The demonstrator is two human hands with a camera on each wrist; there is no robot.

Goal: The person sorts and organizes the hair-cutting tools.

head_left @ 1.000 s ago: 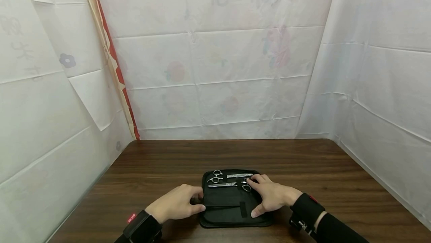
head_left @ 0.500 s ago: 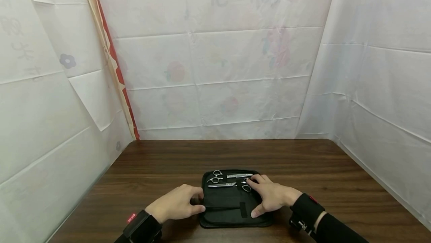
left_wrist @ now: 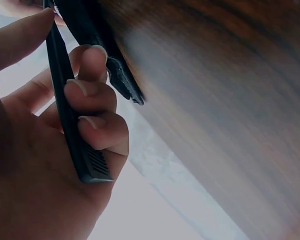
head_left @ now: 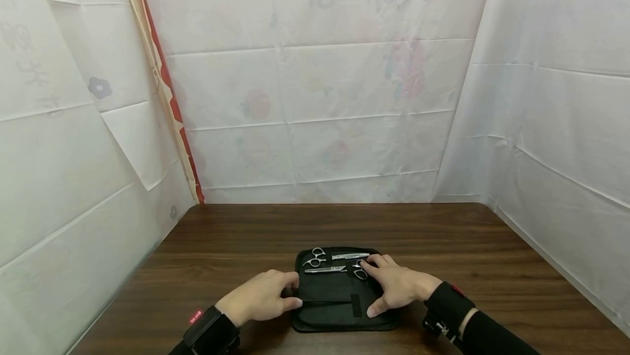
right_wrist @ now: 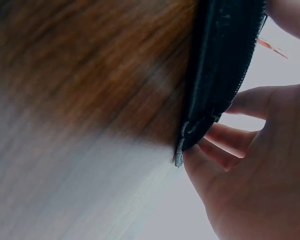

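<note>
A black case lies unfolded on the table, with two pairs of silver scissors, the farther scissors and the nearer scissors, strapped side by side on its far half. My left hand is at the case's left edge and pinches a black comb between thumb and curled fingers. The comb's toothed end lies toward my palm in the left wrist view; its other end points over the case. My right hand rests spread on the case's right side, fingertips by the nearer scissors' handles, thumb on the near half.
The brown wooden table extends around the case on all sides. White printed sheets hang behind it as a back wall, on the left and on the right. A small black elastic strap crosses the case's near half.
My left hand has shifted very slightly to the right, toward the case. The right hand and the scissors have stayed where they were.
</note>
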